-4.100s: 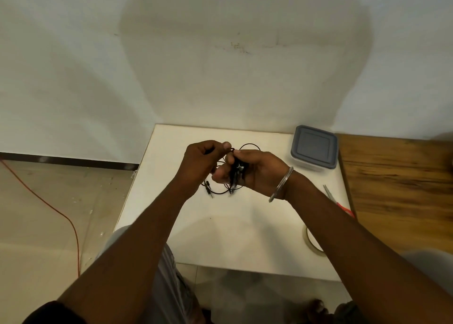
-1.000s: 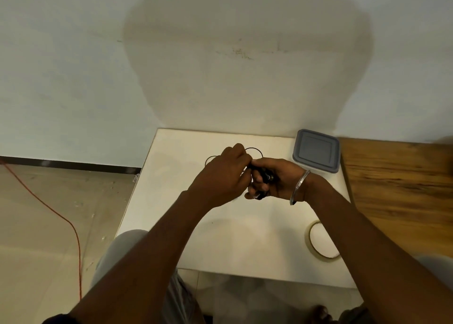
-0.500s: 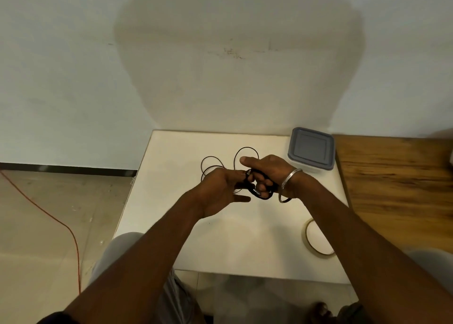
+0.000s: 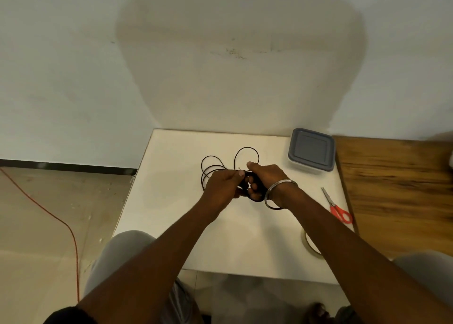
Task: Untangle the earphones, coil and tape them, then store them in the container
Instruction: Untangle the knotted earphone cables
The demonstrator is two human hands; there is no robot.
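Observation:
Black earphones hang in loose loops above the middle of the white table. My left hand pinches the cable at its fingertips. My right hand, with a metal bangle on the wrist, grips a bundle of the same cable wound around its fingers. The two hands touch at the fingertips. A square container with a grey lid, shut, stands at the table's back right corner. A roll of tape lies at the right front, partly hidden by my right forearm.
Red-handled scissors lie near the table's right edge. A wooden surface adjoins the table on the right. A white wall stands right behind the table. An orange cord runs across the floor on the left.
The cable loops have spread out to the left and behind my hands. My left hand has slid left off my right hand. The scissors are back in view.

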